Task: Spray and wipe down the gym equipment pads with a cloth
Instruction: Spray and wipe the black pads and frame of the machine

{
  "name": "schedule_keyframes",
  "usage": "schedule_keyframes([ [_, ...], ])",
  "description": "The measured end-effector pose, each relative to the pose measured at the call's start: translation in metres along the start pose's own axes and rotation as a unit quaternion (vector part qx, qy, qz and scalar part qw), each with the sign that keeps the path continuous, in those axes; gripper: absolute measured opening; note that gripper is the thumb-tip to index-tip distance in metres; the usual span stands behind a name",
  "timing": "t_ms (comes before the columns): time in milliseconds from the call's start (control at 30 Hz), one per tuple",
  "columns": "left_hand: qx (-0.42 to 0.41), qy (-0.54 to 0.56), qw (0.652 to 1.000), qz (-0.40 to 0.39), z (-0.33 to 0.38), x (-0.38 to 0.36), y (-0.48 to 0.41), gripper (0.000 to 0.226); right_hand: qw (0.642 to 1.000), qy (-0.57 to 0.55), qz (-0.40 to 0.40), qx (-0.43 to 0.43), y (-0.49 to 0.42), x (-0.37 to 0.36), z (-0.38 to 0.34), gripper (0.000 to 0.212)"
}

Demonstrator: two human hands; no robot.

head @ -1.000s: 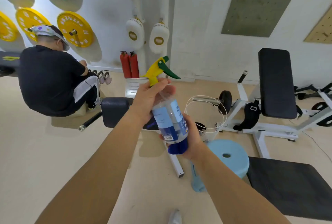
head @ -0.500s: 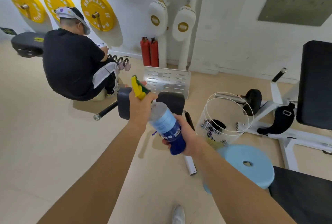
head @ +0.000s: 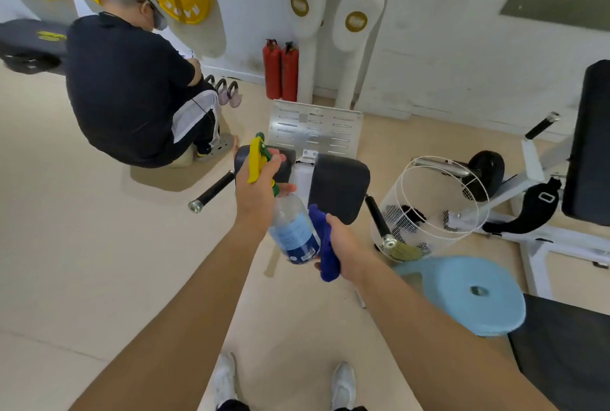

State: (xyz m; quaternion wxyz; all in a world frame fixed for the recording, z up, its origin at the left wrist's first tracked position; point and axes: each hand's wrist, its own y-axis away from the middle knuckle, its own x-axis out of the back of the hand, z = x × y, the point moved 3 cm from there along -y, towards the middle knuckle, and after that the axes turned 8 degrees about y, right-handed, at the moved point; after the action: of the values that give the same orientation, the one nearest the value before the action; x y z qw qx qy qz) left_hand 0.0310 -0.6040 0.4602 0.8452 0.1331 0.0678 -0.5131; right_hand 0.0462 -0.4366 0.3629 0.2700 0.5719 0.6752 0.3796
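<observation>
Curling fingers clamp spray bottle in left hand, blue cloth in right hand.

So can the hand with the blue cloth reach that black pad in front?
Probably yes. The right hand grips the blue cloth just short of the black pad, nothing between them; the spray bottle, in the left hand, is off to the side.

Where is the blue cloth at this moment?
In the head view the blue cloth sits just right of centre, gripped in the right hand, beside the base of the spray bottle that the left hand holds, near the black pad.
</observation>
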Motion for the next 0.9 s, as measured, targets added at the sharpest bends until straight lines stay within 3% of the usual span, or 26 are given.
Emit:
schedule_keyframes([
  [133, 0.015, -0.079, 0.994, -0.073, -0.023, 0.043, -0.030, 0.009, 0.998, -0.014, 0.059, -0.028, -0.020, -0.035, -0.011, 0.049],
  [267, 0.048, -0.138, 0.984, -0.099, -0.058, 0.087, -0.061, 0.016, 0.991, -0.023, 0.128, 0.017, -0.048, -0.059, -0.026, 0.037],
  [400, 0.056, -0.232, 0.964, -0.120, -0.100, 0.113, -0.093, 0.015, 0.977, -0.053, 0.206, -0.030, -0.083, -0.073, -0.025, 0.046],
  [533, 0.073, -0.262, 0.953, -0.130, -0.146, 0.125, -0.132, 0.011, 0.976, -0.030, 0.215, -0.032, -0.120, -0.083, -0.032, 0.036],
  [667, 0.080, -0.288, 0.946, -0.129, -0.191, 0.132, -0.170, 0.007, 0.975, -0.013, 0.221, -0.009, -0.172, -0.093, -0.051, 0.042],
  [767, 0.082, -0.301, 0.943, -0.114, -0.216, 0.141, -0.191, 0.004, 0.975, -0.002, 0.224, -0.004, -0.204, -0.101, -0.062, 0.029],
  [900, 0.080, -0.306, 0.945, -0.083, -0.237, 0.150, -0.210, 0.006, 0.977, 0.002, 0.215, 0.012, -0.239, -0.109, -0.062, 0.046],
])
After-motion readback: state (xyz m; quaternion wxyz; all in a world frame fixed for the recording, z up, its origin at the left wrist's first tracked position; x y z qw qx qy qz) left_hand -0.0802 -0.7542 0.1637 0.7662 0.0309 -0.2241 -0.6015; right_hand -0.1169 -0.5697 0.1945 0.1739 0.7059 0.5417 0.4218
